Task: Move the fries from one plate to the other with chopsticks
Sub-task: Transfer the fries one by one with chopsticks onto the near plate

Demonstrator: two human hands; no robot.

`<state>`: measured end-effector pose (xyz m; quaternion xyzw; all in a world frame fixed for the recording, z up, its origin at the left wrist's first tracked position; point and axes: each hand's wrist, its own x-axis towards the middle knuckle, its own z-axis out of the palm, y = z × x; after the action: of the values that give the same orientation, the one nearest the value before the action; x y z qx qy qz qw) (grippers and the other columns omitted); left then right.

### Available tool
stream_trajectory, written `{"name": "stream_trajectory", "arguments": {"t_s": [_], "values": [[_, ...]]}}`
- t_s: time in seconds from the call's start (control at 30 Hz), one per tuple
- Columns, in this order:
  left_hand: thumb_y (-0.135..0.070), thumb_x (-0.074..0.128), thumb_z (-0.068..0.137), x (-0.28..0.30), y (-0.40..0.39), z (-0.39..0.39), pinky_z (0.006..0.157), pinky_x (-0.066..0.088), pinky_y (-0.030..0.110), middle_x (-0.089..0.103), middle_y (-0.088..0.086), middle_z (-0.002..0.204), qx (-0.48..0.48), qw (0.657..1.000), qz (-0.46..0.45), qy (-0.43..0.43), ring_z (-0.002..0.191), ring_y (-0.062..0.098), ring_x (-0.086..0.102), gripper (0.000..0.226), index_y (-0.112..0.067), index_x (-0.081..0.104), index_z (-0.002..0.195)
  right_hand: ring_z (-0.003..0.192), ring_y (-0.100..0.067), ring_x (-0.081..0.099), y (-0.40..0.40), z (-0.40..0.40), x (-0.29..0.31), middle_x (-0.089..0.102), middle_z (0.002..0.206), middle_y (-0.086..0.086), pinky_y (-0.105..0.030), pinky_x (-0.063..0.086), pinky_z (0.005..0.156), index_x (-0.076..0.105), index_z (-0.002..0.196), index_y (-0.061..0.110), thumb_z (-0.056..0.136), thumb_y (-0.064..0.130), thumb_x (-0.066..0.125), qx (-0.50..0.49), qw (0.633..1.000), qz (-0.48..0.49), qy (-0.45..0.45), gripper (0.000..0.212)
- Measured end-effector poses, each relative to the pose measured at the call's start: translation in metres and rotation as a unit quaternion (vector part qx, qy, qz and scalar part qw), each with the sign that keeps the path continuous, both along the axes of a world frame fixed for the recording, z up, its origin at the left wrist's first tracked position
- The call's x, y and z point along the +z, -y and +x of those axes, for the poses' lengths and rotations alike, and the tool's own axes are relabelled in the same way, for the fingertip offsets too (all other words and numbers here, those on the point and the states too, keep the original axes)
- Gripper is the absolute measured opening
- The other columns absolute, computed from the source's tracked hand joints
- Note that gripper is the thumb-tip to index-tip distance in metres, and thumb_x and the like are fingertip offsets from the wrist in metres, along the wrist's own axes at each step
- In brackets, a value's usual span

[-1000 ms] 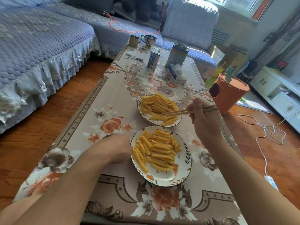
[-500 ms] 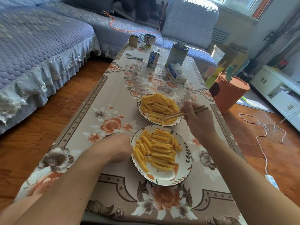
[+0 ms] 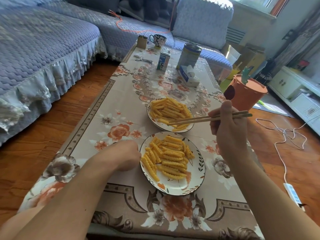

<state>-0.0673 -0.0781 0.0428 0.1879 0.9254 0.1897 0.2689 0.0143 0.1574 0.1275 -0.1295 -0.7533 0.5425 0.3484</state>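
Observation:
Two patterned plates of crinkle-cut fries stand on the floral tablecloth. The far plate (image 3: 189,129) holds a heap of fries (image 3: 168,110); the near plate (image 3: 174,188) holds another spread of fries (image 3: 168,156). My right hand (image 3: 228,134) grips wooden chopsticks (image 3: 206,119), whose tips reach over the near right part of the far plate, at the fries there. I cannot tell whether a fry is pinched between them. My left hand (image 3: 124,155) rests curled on the cloth, touching the near plate's left rim and holding nothing.
At the table's far end stand a mug (image 3: 158,39), a milk carton (image 3: 163,62), a tin can (image 3: 189,55) and a tissue box (image 3: 188,76). An orange bin (image 3: 245,94) stands right of the table. A white cable (image 3: 285,144) lies on the floor; sofas border the left and back.
My right hand dipped toward the far plate half a second ago, then lifted and drew back right; the chopstick tips stay over the far plate. My left hand has not moved.

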Motion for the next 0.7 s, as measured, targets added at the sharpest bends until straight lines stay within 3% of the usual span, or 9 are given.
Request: {"name": "stream_trajectory", "arguments": {"t_s": [0.27,0.43,0.6,0.7], "values": [[-0.019,0.044,0.095,0.002,0.001,0.003,0.078,0.053,0.033,0.067,0.006,0.098,0.011,1.000,0.009,-0.003,0.090,0.024,0.063,0.023,-0.016,0.067,0.096,0.045,-0.008,0.047,-0.004,0.053,0.007,0.052,0.055,-0.006,-0.019,0.038,0.041,0.066,0.074,0.007,0.105,0.046,0.039,-0.030,0.999,-0.011,0.031,0.056],[-0.020,0.045,0.093,0.003,-0.002,0.007,0.074,0.054,0.034,0.066,0.004,0.090,0.018,0.999,0.008,-0.026,0.084,0.023,0.063,0.021,-0.017,0.063,0.084,0.047,-0.007,0.047,-0.005,0.064,-0.006,0.053,0.051,0.001,-0.019,0.036,0.044,0.067,0.075,0.007,0.098,0.049,0.042,-0.003,0.999,0.013,0.029,0.054],[-0.020,0.045,0.090,0.004,0.000,0.014,0.066,0.051,0.033,0.066,0.003,0.085,0.019,0.999,0.006,-0.040,0.080,0.021,0.062,0.023,-0.017,0.063,0.077,0.049,-0.008,0.047,-0.005,0.060,-0.024,0.054,0.051,0.003,-0.020,0.035,0.048,0.071,0.073,0.010,0.104,0.038,0.046,0.014,0.998,0.054,0.039,0.048],[-0.020,0.045,0.088,0.007,0.003,0.017,0.076,0.056,0.039,0.067,0.003,0.089,0.016,0.999,0.009,-0.046,0.082,0.021,0.063,0.023,-0.016,0.068,0.083,0.049,-0.006,0.046,-0.015,0.066,-0.023,0.054,0.051,0.006,-0.018,0.034,0.048,0.071,0.076,0.007,0.108,0.025,0.048,0.016,0.998,0.054,0.042,0.043]]}}
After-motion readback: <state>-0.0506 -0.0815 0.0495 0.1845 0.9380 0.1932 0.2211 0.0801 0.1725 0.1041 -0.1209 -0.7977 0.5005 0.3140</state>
